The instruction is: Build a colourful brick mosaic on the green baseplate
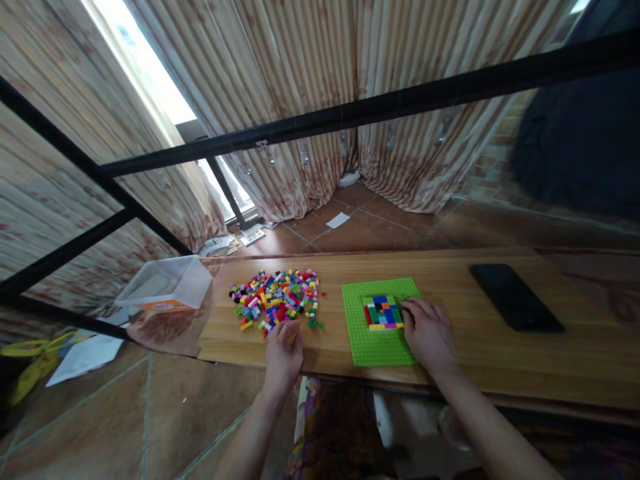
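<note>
Curtains point(300, 67) fill the background, with a dark rail point(325, 123) crossing in front. Wood table point(325, 352) runs the width in front of the person; probably used because it gives one flat surface for everything. Tub point(193, 283) at the table's left end, just beyond the pile, presumably there as brick storage out of the way. Green board point(363, 347) lies flat right of centre, studs up, likely for a firm base in easy reach of the right hand. Pile point(280, 297) of mixed bricks, left of the board with bare wood between; spread out loosely, probably so colours can be picked out. Phone point(515, 297) lies face up on the right, well apart from the board, seemingly just parked. Right hand point(430, 333) rests over the board's right side, fingers bent in at the build's right edge, maybe steadying it; can't tell if they pinch a brick. Left hand point(284, 353) at the pile's near edge, fingers curled toward the thumb; can't tell whether a brick is between them. Build point(384, 313) is multicoloured, sits on the board around its middle, gap showing near the top. Smallest: red brick point(323, 294), apart from the pile on its right.
</note>
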`<state>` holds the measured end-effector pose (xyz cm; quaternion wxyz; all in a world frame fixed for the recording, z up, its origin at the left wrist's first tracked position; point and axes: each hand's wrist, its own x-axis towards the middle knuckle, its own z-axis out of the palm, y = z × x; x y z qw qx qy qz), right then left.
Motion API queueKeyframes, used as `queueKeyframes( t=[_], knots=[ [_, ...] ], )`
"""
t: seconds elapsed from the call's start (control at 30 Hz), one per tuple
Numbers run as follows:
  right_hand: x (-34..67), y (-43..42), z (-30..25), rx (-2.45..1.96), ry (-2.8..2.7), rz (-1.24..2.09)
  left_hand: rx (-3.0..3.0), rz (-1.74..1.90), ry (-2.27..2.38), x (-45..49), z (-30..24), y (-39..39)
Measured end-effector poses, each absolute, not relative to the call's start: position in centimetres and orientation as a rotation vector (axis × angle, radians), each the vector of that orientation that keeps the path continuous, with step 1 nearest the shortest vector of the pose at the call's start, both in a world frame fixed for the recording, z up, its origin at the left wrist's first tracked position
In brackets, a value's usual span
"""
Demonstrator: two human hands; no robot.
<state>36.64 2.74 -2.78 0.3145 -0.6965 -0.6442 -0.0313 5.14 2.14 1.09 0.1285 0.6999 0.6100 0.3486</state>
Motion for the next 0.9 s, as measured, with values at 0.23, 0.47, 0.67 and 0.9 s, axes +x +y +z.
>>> queueKeyframes(
  t=[0.23, 0.47, 0.67, 0.9],
  knots=[
    [36.5, 2.7, -2.6, -1.84, -1.69, -0.067, 2.168, 0.916, 1.818, 7.1, 0.7, 3.1],
    [36.5, 2.7, -2.3, -1.847, -1.683, -0.044, 2.16, 0.849, 1.838, 7.1, 0.8, 3.7],
    [36.3, 2.6, -2.1, -1.853, -1.67, -0.028, 2.002, 0.969, 1.717, 7.7, 1.8, 3.6],
    [36.3, 2.6, -1.9, -1.85, -1.673, -0.054, 1.888, 1.003, 1.419, 12.5, 2.2, 5.2]
  ],
)
